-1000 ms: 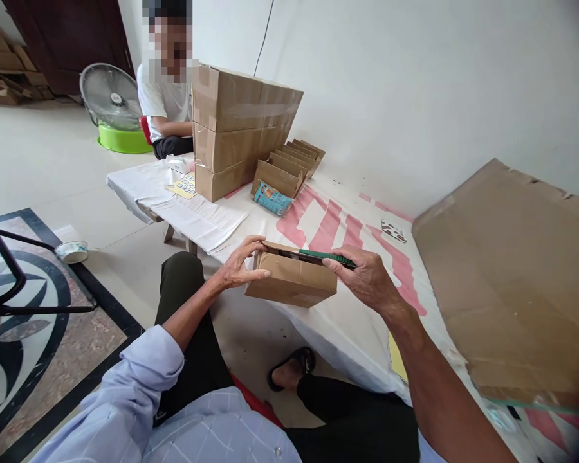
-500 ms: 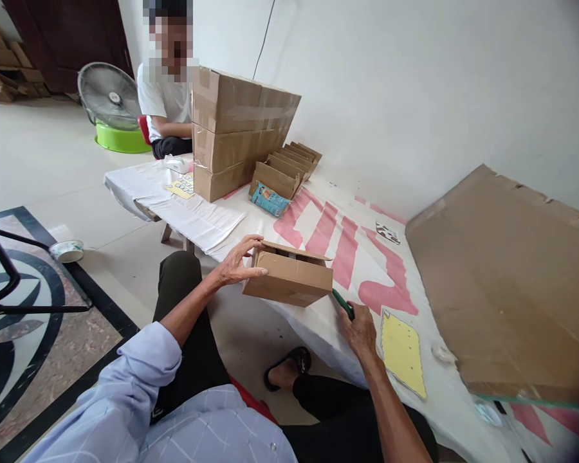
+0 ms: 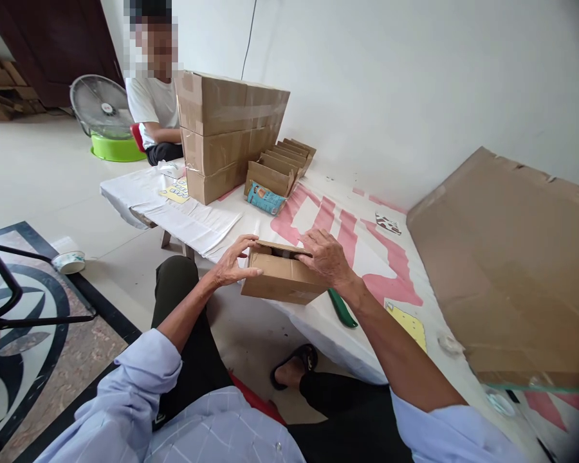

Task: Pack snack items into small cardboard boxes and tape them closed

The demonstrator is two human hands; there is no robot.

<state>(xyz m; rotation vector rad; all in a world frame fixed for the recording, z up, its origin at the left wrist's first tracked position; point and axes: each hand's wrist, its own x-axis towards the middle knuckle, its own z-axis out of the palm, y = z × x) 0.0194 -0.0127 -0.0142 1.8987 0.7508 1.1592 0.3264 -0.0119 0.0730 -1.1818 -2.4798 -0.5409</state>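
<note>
Carton (image 3: pixel 282 276) held by half-spread left fingers (image 3: pixel 244 242).

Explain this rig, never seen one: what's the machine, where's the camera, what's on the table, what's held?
There's no machine: these are a person's bare hands, and the only camera is worn on that person's head, looking forward and down.

The left hand holds one end of a small cardboard box, thumb in front, fingers behind. The right hand is at the other end by the top flap; whether it grips is unclear.

A green tool lies on the cloth-covered table beside the box, partly hidden. Farther back are a blue packet, a row of open boxes and a stack of taped cartons. Another person sits beyond the stack.
</note>
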